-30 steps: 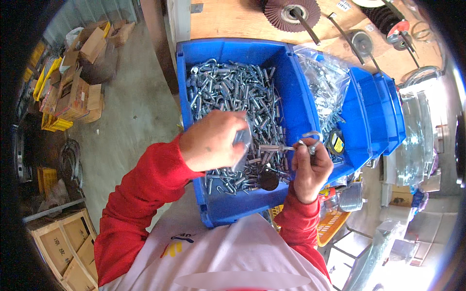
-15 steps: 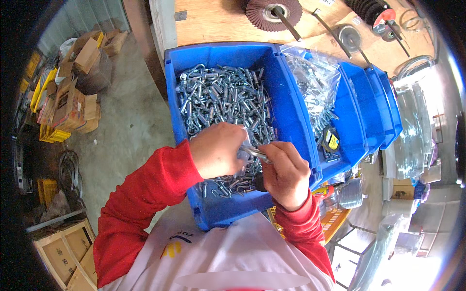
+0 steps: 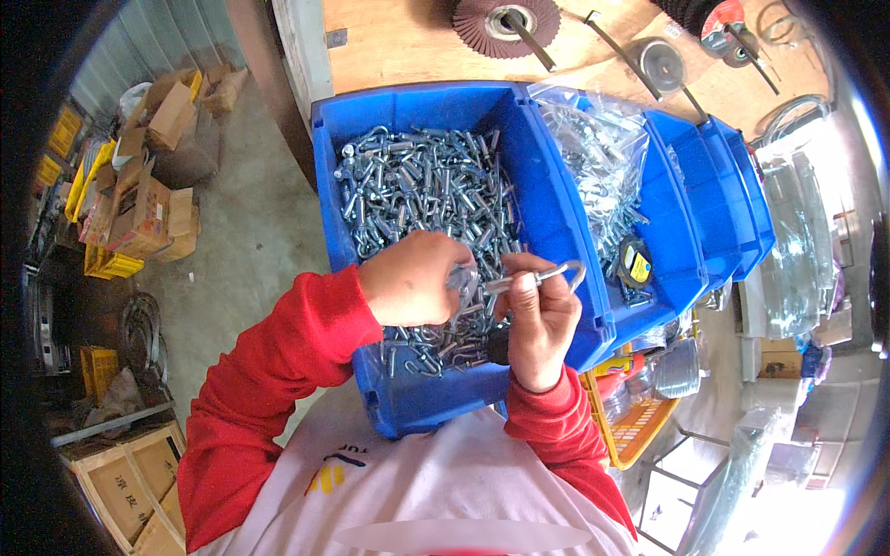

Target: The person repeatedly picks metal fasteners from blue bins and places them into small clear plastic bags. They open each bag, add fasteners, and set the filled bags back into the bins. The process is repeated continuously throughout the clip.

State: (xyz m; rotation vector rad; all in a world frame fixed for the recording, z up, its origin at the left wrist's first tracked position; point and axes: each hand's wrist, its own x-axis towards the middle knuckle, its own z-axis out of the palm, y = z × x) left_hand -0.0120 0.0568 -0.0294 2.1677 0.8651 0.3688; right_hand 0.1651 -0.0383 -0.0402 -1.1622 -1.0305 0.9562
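Over a large blue bin [image 3: 570, 241] heaped with hook bolts [image 3: 417, 190], both my hands are close together. My left hand [image 3: 413, 280] is closed around a piece of clear plastic [image 3: 463, 285], apparently a small bag. Between thumb and fingers, my right hand [image 3: 541, 324] pinches a shiny hook bolt [image 3: 576, 271]. Its curved end points right and its straight sleeved end points left, toward the plastic. Whether that end touches the plastic, I cannot tell. My left fingertips are mostly hidden.
More blue bins [image 3: 681, 199] stand to the right; the nearest holds a clear bag of hardware [image 3: 593, 153] and a black-and-yellow tape measure [image 3: 635, 263]. Behind is a wooden board [image 3: 399, 37] with grinding discs. A yellow basket [image 3: 640, 431] stands lower right, cardboard boxes [image 3: 139, 213] at left.
My right hand has turned and drawn slightly left and down, so the hook bolt in it now shows its curved end at the right. My left hand has barely moved.
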